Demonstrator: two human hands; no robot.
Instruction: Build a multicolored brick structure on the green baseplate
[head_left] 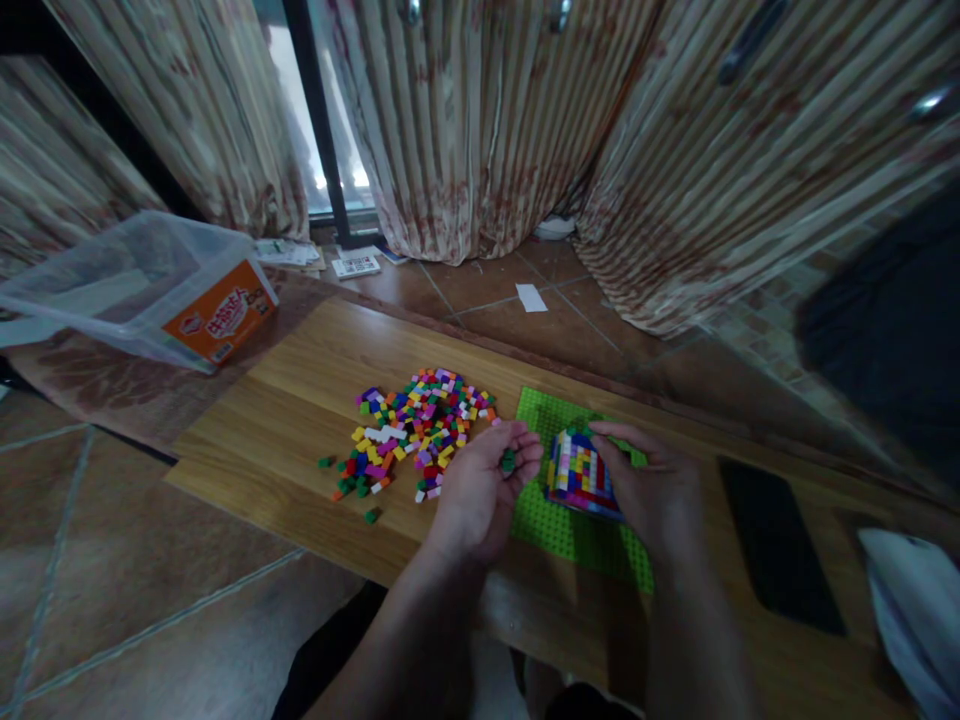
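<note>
cupping small dark green bricks (508, 460), too blurred to count, the left hand (487, 487) is turned palm up with its fingers loosely curled and apart, just left of the brick structure (581, 472); the right hand (658, 485) is at the structure's right side, fingers reaching toward its top edge, though i cannot tell whether they pinch a brick; the many-coloured structure is at the middle of the green baseplate (541, 525) on the wooden bench (277, 400); loose bricks (439, 405) lie heaped to the left, a dark flat slab (780, 545) to the right; a clear plastic box (142, 285) with an orange label sits beyond the bench's left end
</note>
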